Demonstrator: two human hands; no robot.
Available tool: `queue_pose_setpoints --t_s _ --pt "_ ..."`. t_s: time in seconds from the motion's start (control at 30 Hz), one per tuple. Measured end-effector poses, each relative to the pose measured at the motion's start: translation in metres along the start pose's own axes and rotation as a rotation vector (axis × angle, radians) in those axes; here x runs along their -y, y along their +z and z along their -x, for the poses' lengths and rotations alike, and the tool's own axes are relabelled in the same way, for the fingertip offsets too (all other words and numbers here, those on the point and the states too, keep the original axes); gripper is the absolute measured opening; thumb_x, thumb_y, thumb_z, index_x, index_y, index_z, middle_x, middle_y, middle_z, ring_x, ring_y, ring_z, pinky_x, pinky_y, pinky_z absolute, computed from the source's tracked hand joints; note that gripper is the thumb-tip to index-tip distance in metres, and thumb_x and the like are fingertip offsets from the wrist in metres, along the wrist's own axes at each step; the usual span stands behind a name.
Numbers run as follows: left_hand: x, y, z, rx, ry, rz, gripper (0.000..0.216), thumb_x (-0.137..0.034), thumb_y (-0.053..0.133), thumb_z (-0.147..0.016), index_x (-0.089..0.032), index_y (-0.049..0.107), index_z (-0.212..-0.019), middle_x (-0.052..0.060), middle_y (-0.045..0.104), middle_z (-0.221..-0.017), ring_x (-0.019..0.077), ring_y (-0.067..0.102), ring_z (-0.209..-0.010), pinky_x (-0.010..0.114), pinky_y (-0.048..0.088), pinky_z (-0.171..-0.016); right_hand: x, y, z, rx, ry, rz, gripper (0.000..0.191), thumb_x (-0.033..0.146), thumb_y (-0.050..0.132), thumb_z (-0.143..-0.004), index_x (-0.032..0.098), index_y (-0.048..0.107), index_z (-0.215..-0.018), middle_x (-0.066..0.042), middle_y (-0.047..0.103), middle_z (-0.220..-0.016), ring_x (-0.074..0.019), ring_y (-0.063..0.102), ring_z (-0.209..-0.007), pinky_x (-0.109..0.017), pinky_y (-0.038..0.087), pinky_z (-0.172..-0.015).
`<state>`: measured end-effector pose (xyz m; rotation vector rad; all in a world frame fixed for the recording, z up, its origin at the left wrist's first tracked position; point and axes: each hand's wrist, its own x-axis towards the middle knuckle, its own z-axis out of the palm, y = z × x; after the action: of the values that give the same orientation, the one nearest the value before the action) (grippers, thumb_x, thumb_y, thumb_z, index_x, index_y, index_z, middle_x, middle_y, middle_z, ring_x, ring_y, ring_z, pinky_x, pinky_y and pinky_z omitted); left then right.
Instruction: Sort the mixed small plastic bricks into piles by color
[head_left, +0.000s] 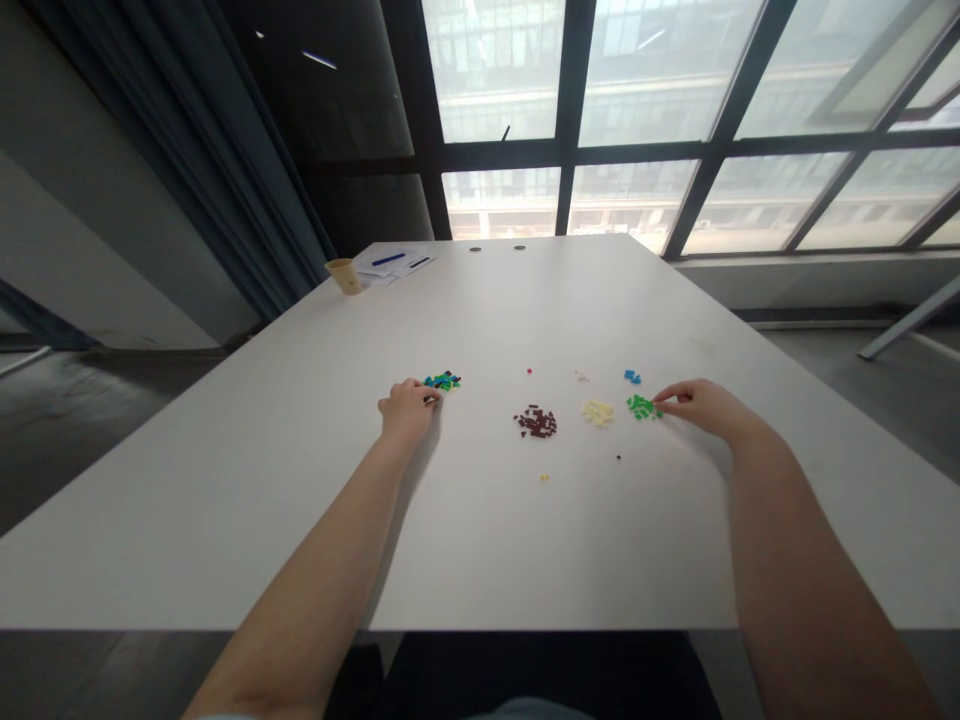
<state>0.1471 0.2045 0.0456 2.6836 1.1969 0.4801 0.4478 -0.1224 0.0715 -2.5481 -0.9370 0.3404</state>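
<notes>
My left hand (407, 410) rests at the near left edge of a mixed pile of small toy bricks (444, 381), mostly blue and green. Its fingers are curled, and a small dark bit shows by the fingertips. My right hand (694, 405) reaches the right edge of a green brick pile (642, 407), thumb and forefinger brought together; whatever is between them is too small to make out. Left of the green pile lie pale yellow bricks (598, 413), then dark brown bricks (537, 422). A few blue bricks (632, 377) sit just behind the green ones.
One red piece (529, 371), some whitish pieces (582, 376), a black piece (619, 457) and yellow-orange pieces (544, 478) lie apart on the white table (480, 560). A tan cup (344, 277) stands by papers (382, 262) with a blue pen (388, 259) at the far left.
</notes>
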Motion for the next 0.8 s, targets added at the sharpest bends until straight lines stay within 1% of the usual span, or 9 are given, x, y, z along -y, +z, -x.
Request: queue_pose_setpoints --t_s 0.17,0.3,0.37,0.47,0.53,0.57,0.63,0.7,0.8 --pt "0.001 0.002 -0.003 -0.055 0.044 0.068 0.015 -0.015 0.051 -0.074 -0.018 0.066 -0.071 0.011 0.061 -0.089 0.0301 0.051 -0.093 0.042 0.041 -0.074 0.009 0.000 0.003 -0.073 -0.061 -0.011 0.041 0.055 0.059 -0.064 0.018 0.071 -0.076 0.003 0.040 -0.046 -0.0090 0.034 -0.043 -0.026 0.022 -0.046" --pt "-0.014 -0.002 0.000 -0.053 0.180 0.285 0.017 -0.018 0.045 -0.079 -0.017 0.062 -0.083 0.007 0.063 -0.087 0.0194 0.056 -0.084 0.033 0.045 -0.073 0.026 0.006 0.002 -0.185 -0.152 -0.069 0.036 0.050 0.055 -0.071 0.018 0.070 -0.078 0.004 0.038 -0.046 -0.0090 0.034 -0.043 -0.025 0.023 -0.046" --pt "-0.029 -0.005 0.007 -0.046 0.244 0.426 0.018 -0.022 0.042 -0.082 -0.018 0.059 -0.086 0.004 0.064 -0.087 0.0152 0.058 -0.078 0.028 0.046 -0.069 0.044 0.014 0.005 -0.249 -0.251 -0.137 0.032 0.044 0.053 -0.075 0.018 0.069 -0.081 0.004 0.039 -0.048 -0.0094 0.036 -0.045 -0.025 0.027 -0.048" --pt "-0.056 -0.011 0.026 -0.032 0.339 0.606 0.017 -0.027 0.044 -0.083 -0.019 0.060 -0.084 0.003 0.066 -0.087 0.0140 0.060 -0.080 0.026 0.048 -0.069 0.080 0.032 0.016 -0.320 -0.524 -0.241 0.025 0.035 0.051 -0.079 0.017 0.068 -0.084 0.001 0.047 -0.057 -0.0103 0.042 -0.053 -0.024 0.035 -0.056" --pt "-0.073 -0.013 0.040 0.002 0.389 0.692 0.016 -0.029 0.048 -0.083 -0.020 0.060 -0.087 0.002 0.068 -0.086 0.0134 0.062 -0.080 0.025 0.049 -0.070 0.103 0.044 0.027 -0.295 -0.666 -0.295 0.021 0.030 0.050 -0.081 0.018 0.066 -0.085 -0.001 0.054 -0.066 -0.0111 0.047 -0.059 -0.025 0.038 -0.060" --pt "-0.079 -0.014 0.047 0.022 0.409 0.730 0.016 -0.030 0.051 -0.082 -0.020 0.060 -0.091 0.002 0.069 -0.086 0.0130 0.063 -0.079 0.025 0.049 -0.070 0.113 0.050 0.033 -0.293 -0.713 -0.317 0.019 0.028 0.050 -0.082 0.019 0.066 -0.086 -0.002 0.056 -0.069 -0.0118 0.049 -0.063 -0.025 0.039 -0.063" --pt "-0.088 -0.017 0.057 0.029 0.461 0.766 0.020 -0.032 0.055 -0.080 -0.021 0.057 -0.098 0.001 0.070 -0.084 0.0124 0.065 -0.077 0.024 0.050 -0.070 0.128 0.058 0.043 -0.279 -0.792 -0.338 0.016 0.024 0.050 -0.082 0.020 0.065 -0.086 -0.002 0.057 -0.070 -0.0128 0.051 -0.068 -0.026 0.040 -0.068" --pt "-0.092 -0.019 0.062 -0.022 0.535 0.759 0.020 -0.031 0.057 -0.079 -0.021 0.056 -0.097 0.000 0.071 -0.083 0.0119 0.066 -0.076 0.023 0.051 -0.070 0.136 0.064 0.049 -0.271 -0.858 -0.349 0.015 0.021 0.049 -0.082 0.020 0.064 -0.085 -0.002 0.056 -0.067 -0.0130 0.050 -0.068 -0.027 0.040 -0.068" --pt "-0.091 -0.023 0.064 -0.145 0.669 0.689 0.013 -0.026 0.059 -0.079 -0.021 0.058 -0.091 0.000 0.070 -0.081 0.0105 0.066 -0.074 0.021 0.051 -0.070 0.138 0.067 0.051 -0.264 -0.920 -0.352 0.014 0.019 0.050 -0.082 0.020 0.064 -0.084 -0.001 0.055 -0.066 -0.0130 0.049 -0.068 -0.027 0.040 -0.066"
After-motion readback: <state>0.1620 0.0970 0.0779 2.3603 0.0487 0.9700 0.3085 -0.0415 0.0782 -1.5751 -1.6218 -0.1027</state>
